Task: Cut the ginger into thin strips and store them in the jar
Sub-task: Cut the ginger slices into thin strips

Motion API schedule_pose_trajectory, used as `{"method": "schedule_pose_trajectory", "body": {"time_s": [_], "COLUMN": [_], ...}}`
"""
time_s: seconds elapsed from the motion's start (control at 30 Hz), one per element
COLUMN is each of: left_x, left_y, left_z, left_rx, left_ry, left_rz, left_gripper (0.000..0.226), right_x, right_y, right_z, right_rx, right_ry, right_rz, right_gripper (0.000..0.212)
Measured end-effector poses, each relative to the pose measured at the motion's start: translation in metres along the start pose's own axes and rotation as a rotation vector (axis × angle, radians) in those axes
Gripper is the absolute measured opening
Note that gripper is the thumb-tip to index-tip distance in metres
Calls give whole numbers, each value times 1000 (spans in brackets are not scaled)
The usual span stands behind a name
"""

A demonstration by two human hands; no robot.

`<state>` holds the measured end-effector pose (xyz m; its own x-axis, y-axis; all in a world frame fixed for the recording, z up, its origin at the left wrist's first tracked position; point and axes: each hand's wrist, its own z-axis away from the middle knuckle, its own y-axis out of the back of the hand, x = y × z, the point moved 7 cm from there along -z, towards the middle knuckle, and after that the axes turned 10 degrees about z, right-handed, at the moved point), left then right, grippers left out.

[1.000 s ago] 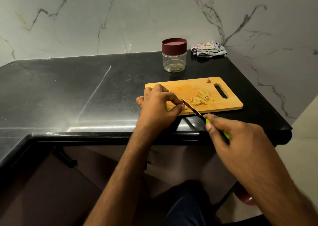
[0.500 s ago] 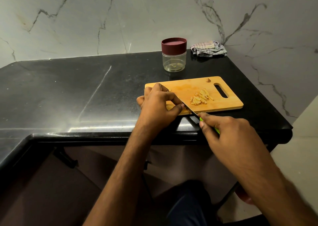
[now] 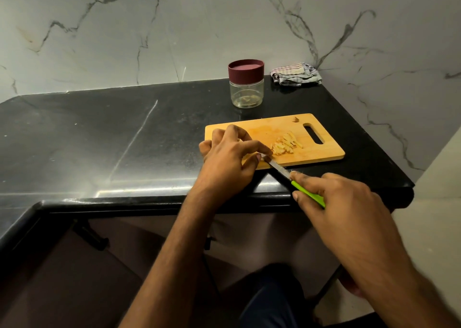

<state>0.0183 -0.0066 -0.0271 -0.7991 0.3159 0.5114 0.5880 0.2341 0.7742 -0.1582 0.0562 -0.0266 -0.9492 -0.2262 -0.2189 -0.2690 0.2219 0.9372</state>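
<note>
A wooden cutting board [image 3: 321,150] lies on the black counter. On it sits a small pile of pale ginger strips [image 3: 287,144], and a tiny ginger scrap [image 3: 295,119] lies near the board's far edge. My left hand [image 3: 229,163] is curled over the board's near-left part, fingertips pinching a ginger piece that is mostly hidden beneath them. My right hand [image 3: 334,198] grips the green handle of a knife [image 3: 279,169]; its blade runs up to my left fingertips. A clear jar [image 3: 246,88] with a maroon lid stands closed behind the board.
A crumpled checked cloth [image 3: 295,74] lies in the back right corner by the marble wall. The black counter [image 3: 112,133] stretches left. Its front edge [image 3: 149,200] runs just under my wrists, and its right edge drops off past the board.
My right hand has drawn the knife back toward me and to the right, after pushing it forward half a second ago. My left hand stays on the ginger.
</note>
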Motion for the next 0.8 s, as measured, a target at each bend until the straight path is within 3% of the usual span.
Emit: {"method": "schedule_pose_trajectory", "body": {"time_s": [0.23, 0.37, 0.5, 0.8], "left_x": [-5, -12, -13, -12], "left_y": [3, 9, 10, 12], "left_z": [1, 4, 5, 4], "left_rx": [73, 160, 146, 148], "left_ry": [38, 127, 154, 158], "left_rz": [20, 87, 101, 124], "left_gripper": [32, 18, 6, 8], "right_x": [3, 1, -3, -4], "right_y": [5, 9, 7, 9], "right_z": [3, 3, 3, 8], "right_rx": [61, 91, 85, 105], "right_ry": [2, 7, 21, 45], "right_rz": [-54, -116, -154, -172], "right_gripper": [40, 39, 39, 37]}}
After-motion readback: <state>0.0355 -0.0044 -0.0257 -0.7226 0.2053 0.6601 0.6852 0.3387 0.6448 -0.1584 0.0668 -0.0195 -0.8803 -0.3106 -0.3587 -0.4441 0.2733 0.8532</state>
